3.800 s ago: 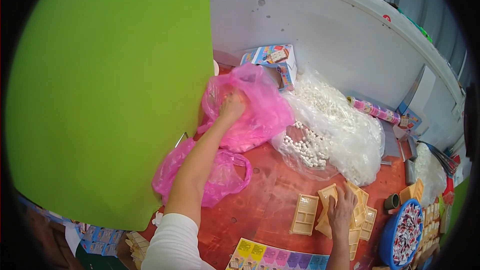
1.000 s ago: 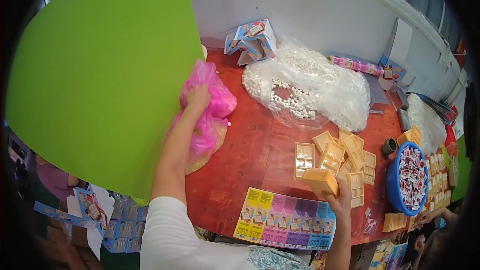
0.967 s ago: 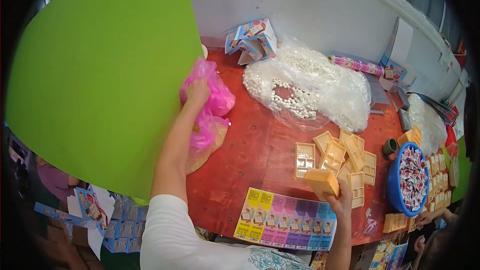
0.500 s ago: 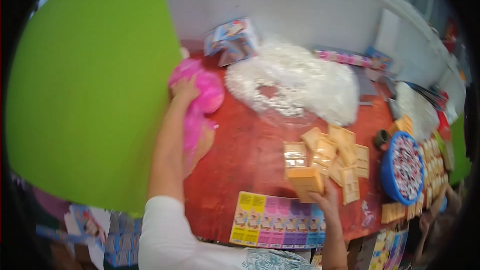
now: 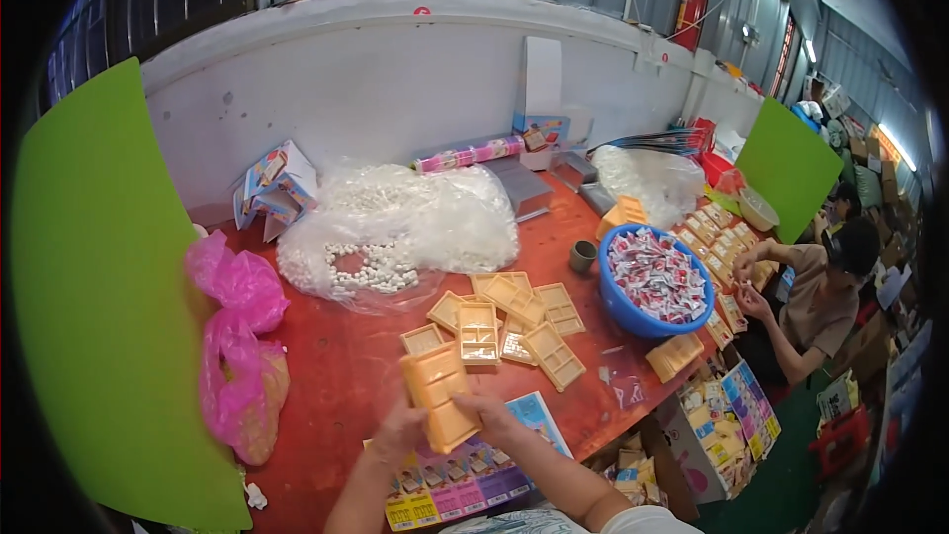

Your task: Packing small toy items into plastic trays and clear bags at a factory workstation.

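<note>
In front of me a stack of pale orange plastic compartment trays [image 5: 435,391] is tilted up between my hands. My left hand [image 5: 398,432] grips its left side, a little blurred. On its right edge, my right hand [image 5: 484,417] has its fingers closed. Several loose trays of the same kind [image 5: 477,333] lie in a heap just beyond the stack. Beneath my hands is a printed card sheet [image 5: 465,480] in yellow, purple and blue, partly covered by my forearms.
A blue basin [image 5: 652,321] full of small packets stands right, beside a dark cup [image 5: 583,256]. Clear bags of white pieces [image 5: 395,227] lie at the back, pink bags [image 5: 242,336] left by a green panel [image 5: 99,316]. A co-worker [image 5: 811,302] sits at right.
My left hand has left the pink bag and come to the tray stack, which my right hand was holding alone. The view has swung right and up.
</note>
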`<state>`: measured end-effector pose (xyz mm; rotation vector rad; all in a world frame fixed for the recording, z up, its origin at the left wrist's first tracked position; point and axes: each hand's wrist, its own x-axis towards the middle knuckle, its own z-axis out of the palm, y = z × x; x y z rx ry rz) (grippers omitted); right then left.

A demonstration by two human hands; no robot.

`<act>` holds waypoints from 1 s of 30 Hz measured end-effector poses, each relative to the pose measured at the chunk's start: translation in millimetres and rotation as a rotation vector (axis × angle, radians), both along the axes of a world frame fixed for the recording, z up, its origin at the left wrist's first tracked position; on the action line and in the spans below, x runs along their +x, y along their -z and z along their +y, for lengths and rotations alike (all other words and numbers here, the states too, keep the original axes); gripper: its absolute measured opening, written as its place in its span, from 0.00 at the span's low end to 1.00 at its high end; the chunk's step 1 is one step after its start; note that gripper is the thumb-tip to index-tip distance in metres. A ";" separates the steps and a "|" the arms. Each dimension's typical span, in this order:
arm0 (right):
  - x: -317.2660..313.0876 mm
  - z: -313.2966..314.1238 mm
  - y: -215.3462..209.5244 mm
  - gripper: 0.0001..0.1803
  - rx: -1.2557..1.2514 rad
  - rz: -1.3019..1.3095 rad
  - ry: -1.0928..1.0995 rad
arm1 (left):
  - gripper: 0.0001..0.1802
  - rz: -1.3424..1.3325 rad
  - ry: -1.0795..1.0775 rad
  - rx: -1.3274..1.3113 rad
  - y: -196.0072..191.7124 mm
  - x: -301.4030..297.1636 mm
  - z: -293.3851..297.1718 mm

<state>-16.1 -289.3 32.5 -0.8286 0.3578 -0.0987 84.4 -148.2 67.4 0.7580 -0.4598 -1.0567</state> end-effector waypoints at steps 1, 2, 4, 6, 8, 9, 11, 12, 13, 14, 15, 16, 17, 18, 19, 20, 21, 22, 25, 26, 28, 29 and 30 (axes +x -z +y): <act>-4.9 -1.8 2.6 0.25 -0.002 0.004 0.015 | 0.41 0.004 0.015 -0.002 14.4 -5.9 -1.6; -8.7 -3.9 8.1 0.26 0.074 0.025 -0.062 | 0.39 0.121 0.070 0.031 23.2 -10.2 -0.6; -19.0 -8.3 16.4 0.26 0.121 0.079 -0.169 | 0.36 0.242 0.140 0.070 37.4 -18.0 -0.8; -25.0 -14.5 25.2 0.27 0.101 0.022 -0.189 | 0.34 0.104 0.040 0.120 38.9 -26.5 -9.6; -31.0 -17.6 27.4 0.27 0.081 -0.039 -0.206 | 0.33 0.124 0.004 0.105 38.9 -36.9 -18.9; -32.5 -20.0 25.3 0.27 0.054 -0.011 -0.215 | 0.33 0.141 -0.043 0.092 38.6 -40.7 -22.3; -33.7 -25.0 17.5 0.26 0.025 0.017 -0.210 | 0.32 0.185 -0.051 0.080 34.8 -47.1 -26.4; -33.5 -27.0 12.0 0.25 -0.249 0.109 -0.253 | 0.32 0.230 -0.073 0.069 30.8 -50.8 -28.4; -33.4 -29.6 5.4 0.24 -0.524 0.205 -0.293 | 0.32 0.231 -0.060 0.067 25.1 -52.8 -30.9; -38.8 -17.9 -20.5 0.21 -0.845 0.258 -0.165 | 0.33 0.115 -0.168 0.025 11.9 -54.6 -31.9; -39.1 -19.0 -17.4 0.21 -0.847 0.263 -0.159 | 0.35 0.000 -0.277 -0.018 5.1 -55.9 -33.9; -38.8 -21.0 -11.8 0.20 -1.017 0.142 -0.083 | 0.38 0.014 -0.278 -0.027 10.9 -52.8 -36.5; -40.1 -22.9 -10.8 0.18 -1.187 0.014 -0.005 | 0.38 0.015 -0.273 -0.034 9.1 -53.7 -36.8; -43.8 -16.5 -35.7 0.16 -1.192 0.040 0.069 | 0.38 -0.006 -0.340 -0.032 8.0 -52.8 -37.3; -45.0 -11.1 -42.5 0.16 -1.197 0.042 0.070 | 0.38 -0.028 -0.409 -0.030 7.1 -51.0 -37.3; -47.9 -7.6 -48.2 0.18 -1.170 -0.055 0.055 | 0.38 -0.026 -0.397 -0.042 5.1 -49.6 -38.4; -48.7 -4.5 -47.8 0.20 -1.138 -0.153 0.040 | 0.41 0.005 -0.420 -0.019 5.2 -46.8 -37.4; -45.4 -1.2 -25.8 0.28 -1.142 -0.122 -0.074 | 0.44 0.036 -0.442 0.004 5.8 -46.1 -38.2; -45.0 9.7 -25.7 0.36 -1.521 -0.109 -0.023 | 0.51 -0.109 -0.578 -0.027 15.1 -45.5 -45.9; -40.7 8.5 -23.0 0.41 -1.405 -0.124 -0.093 | 0.51 -0.106 -0.571 -0.032 16.6 -47.4 -46.2; -43.7 13.7 -18.8 0.41 -1.308 -0.079 -0.085 | 0.53 -0.156 -0.527 -0.008 19.0 -52.1 -44.7; -43.7 16.7 -22.4 0.42 -1.208 -0.045 -0.081 | 0.55 -0.183 -0.506 0.003 19.6 -52.4 -44.2; -44.0 18.4 -21.4 0.42 -1.208 -0.039 -0.076 | 0.55 -0.181 -0.499 0.002 21.9 -52.4 -44.9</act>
